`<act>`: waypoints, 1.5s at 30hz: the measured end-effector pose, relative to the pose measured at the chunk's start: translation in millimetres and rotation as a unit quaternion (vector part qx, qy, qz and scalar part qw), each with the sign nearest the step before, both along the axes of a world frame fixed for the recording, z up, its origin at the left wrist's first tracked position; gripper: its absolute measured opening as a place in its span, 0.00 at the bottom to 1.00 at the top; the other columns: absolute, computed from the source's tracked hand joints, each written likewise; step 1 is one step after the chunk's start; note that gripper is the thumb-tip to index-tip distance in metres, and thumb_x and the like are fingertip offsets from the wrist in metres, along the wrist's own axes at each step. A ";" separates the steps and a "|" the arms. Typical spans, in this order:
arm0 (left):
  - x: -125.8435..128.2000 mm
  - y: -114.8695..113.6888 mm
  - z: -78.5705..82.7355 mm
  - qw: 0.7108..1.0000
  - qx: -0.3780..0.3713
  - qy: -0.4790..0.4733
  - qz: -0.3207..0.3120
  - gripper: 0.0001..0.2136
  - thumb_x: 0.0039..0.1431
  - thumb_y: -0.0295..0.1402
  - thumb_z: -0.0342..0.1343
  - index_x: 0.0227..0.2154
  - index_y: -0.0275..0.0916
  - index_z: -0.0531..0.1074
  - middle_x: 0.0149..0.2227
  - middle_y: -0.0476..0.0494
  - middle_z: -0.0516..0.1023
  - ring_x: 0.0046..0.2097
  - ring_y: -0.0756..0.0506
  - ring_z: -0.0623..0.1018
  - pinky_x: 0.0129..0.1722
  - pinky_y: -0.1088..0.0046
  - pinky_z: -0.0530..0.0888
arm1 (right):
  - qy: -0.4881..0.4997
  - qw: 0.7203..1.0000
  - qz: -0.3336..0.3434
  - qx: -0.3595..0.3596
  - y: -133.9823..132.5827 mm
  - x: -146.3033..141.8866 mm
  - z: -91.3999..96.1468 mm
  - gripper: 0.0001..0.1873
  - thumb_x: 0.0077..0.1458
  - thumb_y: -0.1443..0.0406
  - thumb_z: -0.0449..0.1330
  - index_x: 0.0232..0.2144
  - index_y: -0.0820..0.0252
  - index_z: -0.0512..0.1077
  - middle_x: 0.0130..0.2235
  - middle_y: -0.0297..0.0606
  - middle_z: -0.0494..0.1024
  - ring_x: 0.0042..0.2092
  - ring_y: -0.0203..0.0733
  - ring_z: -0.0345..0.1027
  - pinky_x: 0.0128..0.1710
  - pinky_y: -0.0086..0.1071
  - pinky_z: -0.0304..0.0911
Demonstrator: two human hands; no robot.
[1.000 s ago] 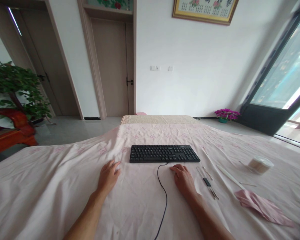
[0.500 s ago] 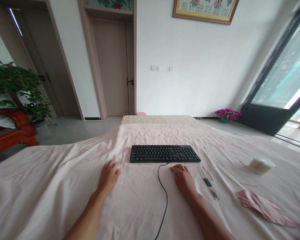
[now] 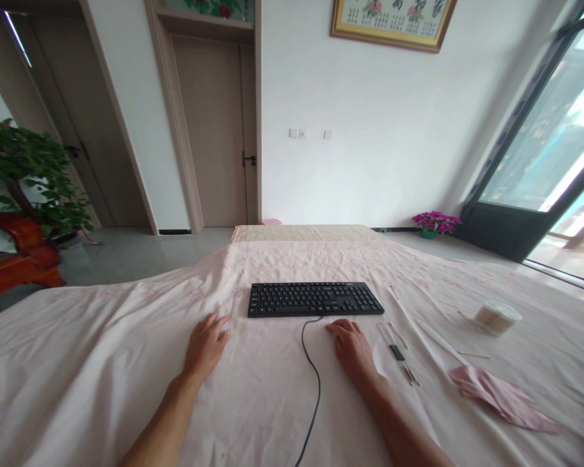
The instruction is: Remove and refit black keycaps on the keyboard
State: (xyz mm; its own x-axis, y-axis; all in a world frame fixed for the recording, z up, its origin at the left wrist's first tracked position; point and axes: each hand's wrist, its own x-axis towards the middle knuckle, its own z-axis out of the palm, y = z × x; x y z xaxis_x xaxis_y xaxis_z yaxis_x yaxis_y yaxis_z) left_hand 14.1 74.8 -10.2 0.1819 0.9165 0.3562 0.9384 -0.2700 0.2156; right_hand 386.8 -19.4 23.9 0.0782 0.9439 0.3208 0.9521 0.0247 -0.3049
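A black keyboard lies on a pale pink floral cloth that covers the table. Its black cable runs back toward me between my arms. My left hand rests flat on the cloth just left of the keyboard's near corner, fingers spread, holding nothing. My right hand lies flat on the cloth in front of the keyboard's right half, fingers extended and empty. Thin sticks and a small dark tool lie just right of my right hand.
A round tub of cotton swabs stands at the right, with a long white stick and a folded pink cloth nearer me. Beyond the table are doors, a potted plant, red wooden furniture, purple flowers and a glass door.
Both hands stay flat in the same places on the cloth. The view has shifted slightly, so everything sits a little further left in the picture.
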 end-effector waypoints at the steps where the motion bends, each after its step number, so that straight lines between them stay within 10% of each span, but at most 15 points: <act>1: 0.1 0.0 -0.1 1.000 0.001 -0.001 0.000 0.18 0.60 0.35 0.48 0.52 0.41 0.71 0.57 0.39 0.69 0.57 0.42 0.68 0.58 0.64 0.62 | 0.001 1.000 -0.001 0.000 -0.2 0.1 0.1 0.23 0.51 0.74 0.49 0.44 0.54 0.76 0.47 0.37 0.74 0.49 0.43 0.62 0.52 0.32 0.55; 45: -0.6 -0.3 0.6 1.000 0.003 -0.002 -0.005 0.18 0.60 0.34 0.48 0.51 0.40 0.71 0.57 0.38 0.68 0.57 0.42 0.68 0.58 0.63 0.62 | 0.001 1.000 0.000 0.006 0.5 -0.8 -2.0 0.23 0.51 0.74 0.49 0.44 0.55 0.76 0.47 0.38 0.74 0.49 0.43 0.62 0.52 0.34 0.56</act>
State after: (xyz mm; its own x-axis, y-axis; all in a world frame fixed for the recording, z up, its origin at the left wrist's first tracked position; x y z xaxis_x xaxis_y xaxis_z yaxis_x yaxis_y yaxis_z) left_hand 13.5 74.6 -9.6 0.1907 0.9121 0.3630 0.9347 -0.2817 0.2167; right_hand 386.0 -18.8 21.9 0.0786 0.9401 0.3317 0.9516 0.0284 -0.3060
